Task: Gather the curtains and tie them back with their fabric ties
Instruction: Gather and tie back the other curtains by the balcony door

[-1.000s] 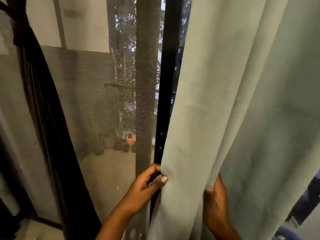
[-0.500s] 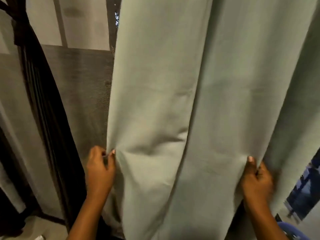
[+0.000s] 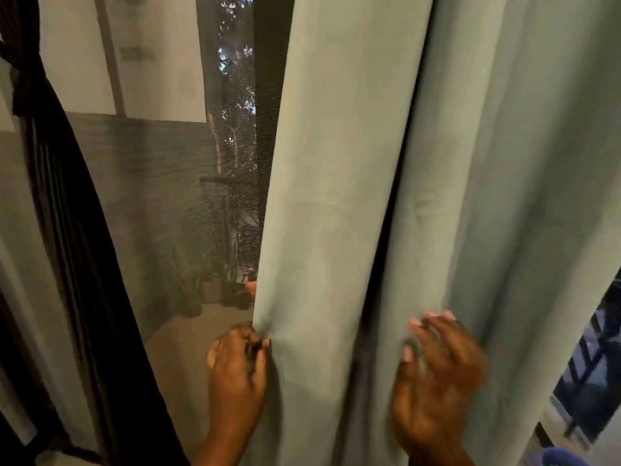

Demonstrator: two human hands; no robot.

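A pale green curtain point(image 3: 336, 183) hangs in broad folds over the middle and right of the head view. My left hand point(image 3: 237, 371) pinches its left edge low down, fingers curled round the hem. My right hand point(image 3: 437, 375) is blurred, with its fingers spread against a fold of the same curtain further right. At the far left a dark curtain point(image 3: 77, 264) hangs gathered, bound near the top by a dark fabric tie point(image 3: 25, 85).
Behind the curtains is a mesh screen point(image 3: 161, 196) with a balcony and potted plants point(image 3: 215, 290) beyond it. A dark gap of window point(image 3: 591, 361) shows at the lower right, with a blue object point(image 3: 564, 457) at the bottom corner.
The curtain's left edge has gone back to the right, uncovering the mesh screen. My left hand moved right with it. My right hand let go of its fold and spread its fingers.
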